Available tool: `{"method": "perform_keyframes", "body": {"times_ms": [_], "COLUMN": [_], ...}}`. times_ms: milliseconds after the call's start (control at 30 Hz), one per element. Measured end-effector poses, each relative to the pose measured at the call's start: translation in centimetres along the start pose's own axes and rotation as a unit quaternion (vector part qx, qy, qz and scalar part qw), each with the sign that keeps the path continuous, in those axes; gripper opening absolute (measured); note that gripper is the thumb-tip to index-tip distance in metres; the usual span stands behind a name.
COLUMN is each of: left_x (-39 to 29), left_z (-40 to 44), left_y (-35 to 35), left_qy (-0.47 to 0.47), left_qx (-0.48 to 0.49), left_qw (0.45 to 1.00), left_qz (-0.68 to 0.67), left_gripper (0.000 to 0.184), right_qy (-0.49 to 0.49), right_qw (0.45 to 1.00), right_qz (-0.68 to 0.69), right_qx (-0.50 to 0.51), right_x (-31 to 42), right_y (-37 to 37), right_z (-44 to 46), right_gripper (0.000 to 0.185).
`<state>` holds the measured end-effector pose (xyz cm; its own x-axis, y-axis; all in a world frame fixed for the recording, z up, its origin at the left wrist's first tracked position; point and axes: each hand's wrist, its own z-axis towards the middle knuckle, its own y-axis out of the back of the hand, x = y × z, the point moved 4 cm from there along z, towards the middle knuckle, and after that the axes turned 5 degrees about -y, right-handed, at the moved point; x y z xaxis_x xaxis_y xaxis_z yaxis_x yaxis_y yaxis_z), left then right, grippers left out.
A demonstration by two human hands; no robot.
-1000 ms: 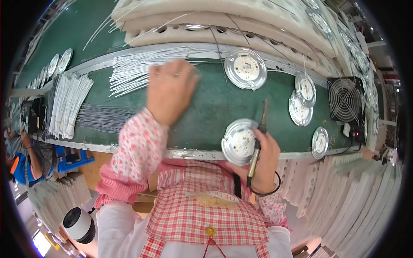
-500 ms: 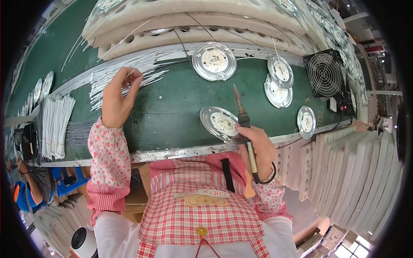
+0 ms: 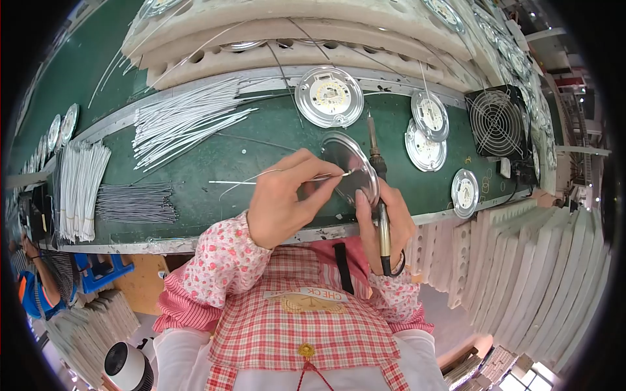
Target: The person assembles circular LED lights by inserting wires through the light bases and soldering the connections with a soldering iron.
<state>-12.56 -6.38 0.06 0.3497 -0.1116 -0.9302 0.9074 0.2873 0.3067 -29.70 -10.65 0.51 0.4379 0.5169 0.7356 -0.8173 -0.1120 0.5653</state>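
Note:
My left hand [image 3: 287, 195] is closed in a pinch on thin wires [image 3: 228, 182], a white one and a darker one, whose tails stick out to the left. Their short front ends meet the face of a round metal lamp disc [image 3: 340, 154]. That disc is tilted up on edge, its plain shiny side towards my left hand. My right hand [image 3: 391, 225] is wrapped round a soldering iron [image 3: 383, 225], tip pointing away from me, while its thumb and fingers also steady the disc's lower edge.
Loose white wires [image 3: 186, 117], a white bundle [image 3: 81, 189] and grey wires [image 3: 137, 202] lie left on the green bench. Lamp discs with LED boards [image 3: 329, 96] lie beyond my hands and to the right. A fan [image 3: 495, 117] stands right; foam trays [image 3: 313, 39] are stacked behind.
My left hand has come from the loose white wires rightward to the disc, now with wires in its pinch. My right hand has tipped the disc up from its flatter position.

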Motion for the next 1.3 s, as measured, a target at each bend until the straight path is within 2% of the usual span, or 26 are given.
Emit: {"method": "perform_keyframes", "body": {"times_ms": [133,267,333,400,433,533,567,667,733,833,933,967,1067,1167,1267,1300], "left_x": [0.0,-0.2,-0.3,0.7,1.2,3.0,3.0,3.0,3.4,4.2,2.3,2.1,1.8,1.9,0.0,0.6], "left_z": [-0.1,-0.7,-1.0,-1.0,-1.0,-1.1,-1.1,-1.0,-1.6,-2.4,-2.0,-1.8,-1.0,-0.8,0.0,-0.1], "left_y": [-0.4,-0.6,-0.5,-0.3,-0.1,0.3,0.3,0.0,-0.4,-0.4,0.0,-0.3,-0.4,0.0,0.7,0.7], "left_qy": [-0.013,-0.074,-0.127,-0.101,-0.088,-0.042,-0.03,0.005,0.031,0.148,0.185,0.129,0.105,0.054,-0.128,-0.141], "left_qx": [-0.027,-0.027,-0.041,-0.005,0.012,0.042,0.04,0.009,-0.044,-0.085,-0.02,-0.029,-0.01,0.014,-0.12,-0.094], "left_qw": [1.0,0.994,0.984,0.992,0.994,0.998,0.999,0.998,0.996,0.98,0.981,0.991,0.984,0.978,0.896,0.906], "left_qz": [-0.001,0.08,0.115,0.078,0.059,0.0,-0.017,-0.061,-0.077,-0.105,-0.049,-0.001,0.147,0.203,0.409,0.389], "left_gripper": [0.013,0.016,0.015,0.017,0.017,0.017,0.016,0.013,0.012,0.016,0.021,0.028,0.034,0.039,0.05,0.048], "right_qy": [0.0,-0.002,0.028,0.05,0.023,0.065,0.059,0.06,0.046,0.027,0.005,0.014,0.011,0.007,0.015,0.009], "right_qw": [1.0,0.999,0.998,0.996,0.991,0.986,0.975,0.959,0.972,0.986,0.997,0.997,0.995,0.993,0.988,0.982], "right_qz": [0.002,-0.028,-0.026,-0.007,-0.01,0.079,0.088,0.144,0.121,0.1,0.003,-0.014,-0.059,-0.027,-0.111,-0.142], "right_qx": [-0.01,0.02,0.04,0.076,0.131,0.13,0.195,0.237,0.196,0.127,0.081,0.075,0.085,0.111,0.109,0.122], "right_x": [-0.1,1.0,1.4,1.5,0.5,-0.4,-1.2,-2.3,-1.9,-1.1,-0.6,-0.5,0.6,0.3,-0.5,-0.4], "right_y": [-0.1,-0.2,-0.4,-0.1,0.2,0.2,-0.2,-2.2,-2.6,-3.1,-3.8,-3.7,-3.3,-2.3,-2.4,-2.5], "right_z": [-0.2,-1.0,-1.3,-1.2,-1.2,2.0,2.5,2.8,2.8,1.8,0.7,0.6,0.2,-0.1,-0.6,-0.7], "right_gripper": [0.034,0.037,0.049,0.058,0.084,0.108,0.12,0.119,0.119,0.116,0.115,0.114,0.112,0.107,0.101,0.096]}}
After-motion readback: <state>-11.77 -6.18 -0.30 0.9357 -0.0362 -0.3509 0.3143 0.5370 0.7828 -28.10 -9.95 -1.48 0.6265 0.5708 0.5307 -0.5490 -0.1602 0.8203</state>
